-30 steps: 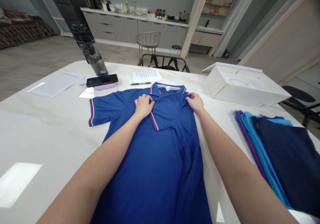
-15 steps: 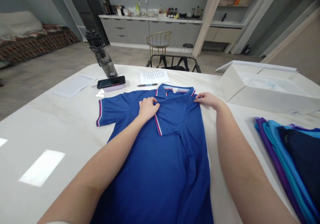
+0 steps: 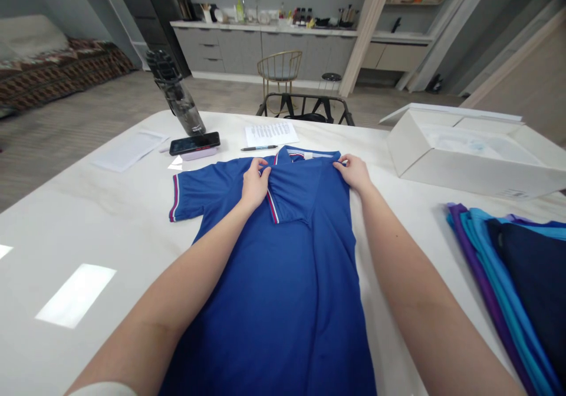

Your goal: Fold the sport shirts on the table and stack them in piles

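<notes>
1. A blue polo shirt is laid flat on the tabletop, collar away from the wearer, with one striped-cuff sleeve folded inward across it.
2. The shirt's fabric is pinched by the left hand near the collar, at the folded sleeve's top edge.
3. The opposite shoulder is pinched by the right hand.
4. A stack of folded shirts is placed to the right, beyond which an open white box is set.
5. A pen is left just beyond the collar.

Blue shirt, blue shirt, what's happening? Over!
Left hand, right hand pinching blue polo shirt by collar. One sleeve folded across chest. Pen beyond collar.
</notes>
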A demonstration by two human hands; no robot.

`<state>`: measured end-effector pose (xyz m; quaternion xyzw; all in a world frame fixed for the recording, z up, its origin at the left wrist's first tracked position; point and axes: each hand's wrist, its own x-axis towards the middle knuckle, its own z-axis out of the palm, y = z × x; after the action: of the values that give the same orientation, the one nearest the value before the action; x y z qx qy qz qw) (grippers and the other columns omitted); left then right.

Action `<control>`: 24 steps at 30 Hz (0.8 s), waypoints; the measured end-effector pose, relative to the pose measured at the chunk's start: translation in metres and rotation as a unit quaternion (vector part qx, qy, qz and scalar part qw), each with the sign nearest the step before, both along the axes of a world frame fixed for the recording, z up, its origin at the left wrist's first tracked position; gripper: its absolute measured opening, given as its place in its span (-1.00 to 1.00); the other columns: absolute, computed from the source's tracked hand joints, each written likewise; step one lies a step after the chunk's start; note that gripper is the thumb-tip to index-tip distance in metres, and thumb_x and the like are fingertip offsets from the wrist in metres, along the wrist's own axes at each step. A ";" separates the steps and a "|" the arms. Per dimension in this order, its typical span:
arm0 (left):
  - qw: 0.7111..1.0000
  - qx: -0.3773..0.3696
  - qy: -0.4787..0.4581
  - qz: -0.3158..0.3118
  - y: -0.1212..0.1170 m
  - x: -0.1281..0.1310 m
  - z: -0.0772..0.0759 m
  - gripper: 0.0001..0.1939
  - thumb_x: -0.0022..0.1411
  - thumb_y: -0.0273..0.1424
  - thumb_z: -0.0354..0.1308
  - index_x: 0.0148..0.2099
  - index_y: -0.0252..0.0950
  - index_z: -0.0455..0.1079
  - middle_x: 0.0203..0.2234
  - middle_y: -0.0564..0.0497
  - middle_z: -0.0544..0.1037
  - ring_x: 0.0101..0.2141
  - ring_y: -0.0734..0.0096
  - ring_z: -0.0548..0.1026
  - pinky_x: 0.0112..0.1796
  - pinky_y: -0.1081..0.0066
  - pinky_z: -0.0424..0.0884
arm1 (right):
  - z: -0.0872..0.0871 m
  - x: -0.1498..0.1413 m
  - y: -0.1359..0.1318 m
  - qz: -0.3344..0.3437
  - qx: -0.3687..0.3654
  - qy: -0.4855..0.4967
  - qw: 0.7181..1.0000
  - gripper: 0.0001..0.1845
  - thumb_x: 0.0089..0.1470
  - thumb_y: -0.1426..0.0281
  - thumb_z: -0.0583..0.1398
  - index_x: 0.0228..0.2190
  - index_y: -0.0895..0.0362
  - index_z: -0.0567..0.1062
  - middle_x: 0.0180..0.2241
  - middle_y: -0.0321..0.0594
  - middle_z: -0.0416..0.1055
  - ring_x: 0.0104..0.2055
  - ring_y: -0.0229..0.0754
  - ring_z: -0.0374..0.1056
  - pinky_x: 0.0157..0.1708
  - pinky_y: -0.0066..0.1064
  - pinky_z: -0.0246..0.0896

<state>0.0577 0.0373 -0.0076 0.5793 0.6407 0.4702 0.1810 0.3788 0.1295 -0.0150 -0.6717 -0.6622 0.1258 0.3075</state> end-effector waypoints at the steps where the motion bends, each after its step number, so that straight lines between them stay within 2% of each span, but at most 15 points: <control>1: 1.000 0.011 -0.008 0.005 0.000 0.000 0.001 -0.88 0.35 -0.39 0.17 -0.07 -0.18 0.41 -0.31 0.05 0.57 -0.30 0.34 0.51 -0.15 0.38 0.35 | -0.003 -0.001 0.000 -0.001 0.010 -0.007 1.000 -0.80 0.07 0.20 0.28 -0.34 0.07 0.54 -0.48 -0.30 0.30 -0.39 -0.12 0.24 -0.32 -0.33 0.09; 5: 1.000 0.008 -0.009 -0.003 0.003 -0.003 0.002 -0.97 0.32 -0.42 0.18 -0.18 -0.21 0.43 -0.27 0.03 0.59 -0.22 0.32 0.52 -0.08 0.37 0.37 | -0.010 -0.003 -0.004 -0.017 0.063 -0.021 0.998 -0.79 0.14 0.20 0.23 -0.28 0.07 0.54 -0.37 -0.22 0.33 -0.29 -0.07 0.28 -0.23 -0.29 0.15; 8: 0.998 -0.012 0.051 -0.032 0.005 -0.007 -0.003 -0.92 0.33 -0.47 0.15 -0.21 -0.22 0.46 -0.22 -0.01 0.58 -0.16 0.28 0.52 -0.02 0.32 0.38 | -0.012 -0.006 -0.008 -0.028 0.054 -0.033 0.998 -0.78 0.17 0.19 0.21 -0.25 0.05 0.54 -0.31 -0.18 0.35 -0.26 -0.05 0.30 -0.20 -0.26 0.18; 13: 0.974 -0.026 0.211 -0.077 -0.004 -0.003 -0.004 -0.78 0.41 -0.41 0.06 -0.01 -0.23 0.51 -0.02 -0.13 0.54 -0.01 0.14 0.47 0.04 0.21 0.37 | -0.013 -0.010 -0.012 -0.031 0.045 -0.039 0.998 -0.75 0.20 0.18 0.18 -0.19 0.05 0.53 -0.25 -0.15 0.39 -0.23 -0.04 0.32 -0.18 -0.23 0.21; 16: 0.947 -0.056 0.305 -0.080 -0.013 -0.001 0.005 -0.69 0.47 -0.29 -0.01 0.10 -0.19 0.50 0.06 -0.16 0.52 0.07 0.03 0.43 0.08 0.08 0.33 | -0.007 -0.014 -0.016 -0.053 0.058 -0.045 0.996 -0.73 0.24 0.18 0.12 -0.21 0.06 0.53 -0.25 -0.11 0.42 -0.20 0.00 0.33 -0.16 -0.20 0.22; 19: 0.925 -0.111 0.359 -0.061 -0.015 -0.009 0.019 -0.60 0.49 -0.20 -0.06 0.17 -0.22 0.47 0.12 -0.23 0.48 0.13 -0.10 0.39 0.10 -0.06 0.30 | 0.004 -0.030 -0.025 -0.064 0.101 -0.081 0.990 -0.70 0.24 0.13 0.14 -0.22 0.07 0.54 -0.19 -0.04 0.46 -0.09 0.09 0.33 -0.10 -0.13 0.21; 21: 0.910 -0.164 0.375 -0.061 -0.012 -0.024 0.028 -0.57 0.48 -0.19 -0.06 0.20 -0.24 0.45 0.16 -0.27 0.46 0.16 -0.17 0.37 0.10 -0.12 0.29 | 0.012 -0.051 -0.031 -0.031 0.124 -0.104 0.986 -0.70 0.22 0.12 0.18 -0.23 0.07 0.54 -0.16 -0.02 0.48 -0.04 0.13 0.32 -0.06 -0.10 0.21; 24: 0.893 -0.227 0.383 -0.068 -0.006 -0.059 0.038 -0.55 0.45 -0.22 -0.04 0.26 -0.21 0.39 0.24 -0.27 0.39 0.20 -0.18 0.35 0.12 -0.13 0.30 | 0.018 -0.096 -0.038 0.083 0.099 -0.094 0.987 -0.78 0.24 0.20 0.19 -0.28 0.07 0.56 -0.22 -0.08 0.51 -0.10 0.04 0.37 -0.07 -0.18 0.23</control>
<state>-0.0018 0.0309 0.0306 0.6996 0.7089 0.0405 0.0799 0.2826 0.0913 0.0027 -0.5896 -0.7504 0.0209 0.2979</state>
